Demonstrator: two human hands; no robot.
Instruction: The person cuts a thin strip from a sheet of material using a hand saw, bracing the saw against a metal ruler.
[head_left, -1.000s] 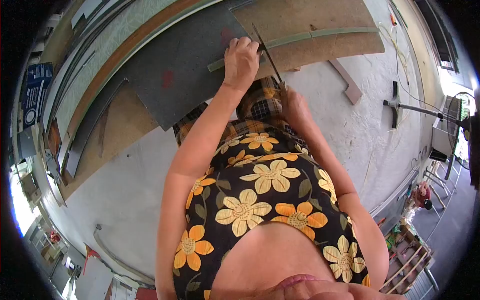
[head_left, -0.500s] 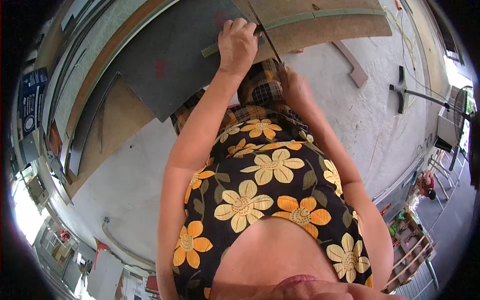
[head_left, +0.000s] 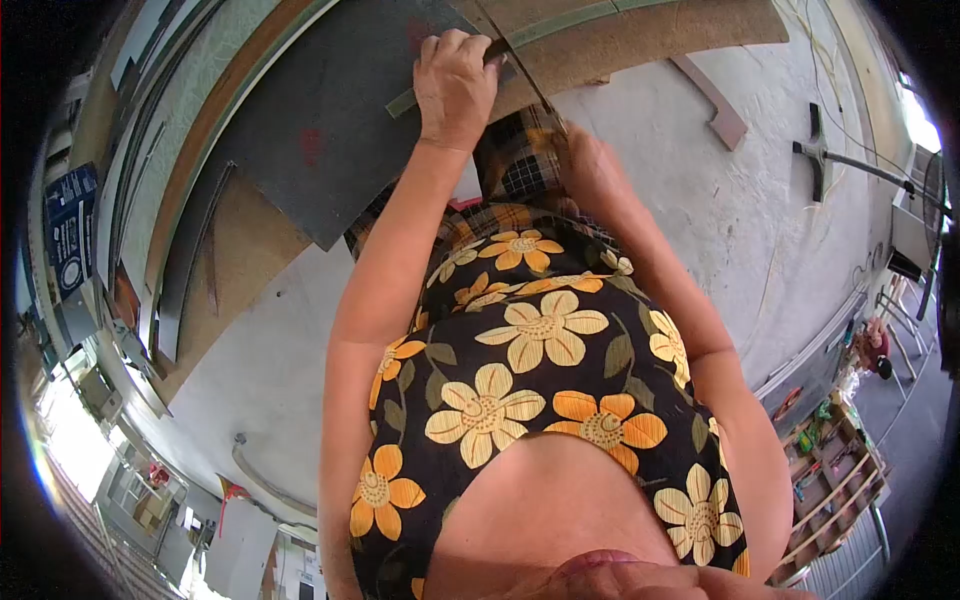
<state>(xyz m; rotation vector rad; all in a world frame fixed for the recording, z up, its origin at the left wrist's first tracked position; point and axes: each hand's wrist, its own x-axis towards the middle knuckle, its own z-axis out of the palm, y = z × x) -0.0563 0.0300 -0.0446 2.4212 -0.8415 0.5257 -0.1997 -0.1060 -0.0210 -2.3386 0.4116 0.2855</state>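
Note:
My left hand (head_left: 455,92) is closed on a long greenish strip (head_left: 402,103), pressing it onto a dark grey sheet (head_left: 270,130). The strip runs out past my fingers to the right, over a brown board (head_left: 690,30). My right hand (head_left: 592,170) is wrapped round the near end of a thin, long-bladed saw (head_left: 522,72). Its blade slants up and left across the strip, just right of my left fingers. Whether the teeth have cut into the strip is too small to tell. The saw's handle is mostly hidden in my right hand.
Long curved strips (head_left: 200,170) lie along the left. A pinkish notched piece (head_left: 712,105) rests on the pale floor (head_left: 680,190) at right. Beyond it stands a fan (head_left: 870,170). A crate of items (head_left: 835,470) and another person (head_left: 872,350) are at far right.
The whole view has turned slightly, shifting the sheet, strip and both hands in frame. My left hand keeps its hold on the strip, and the saw stays in my right hand across it.

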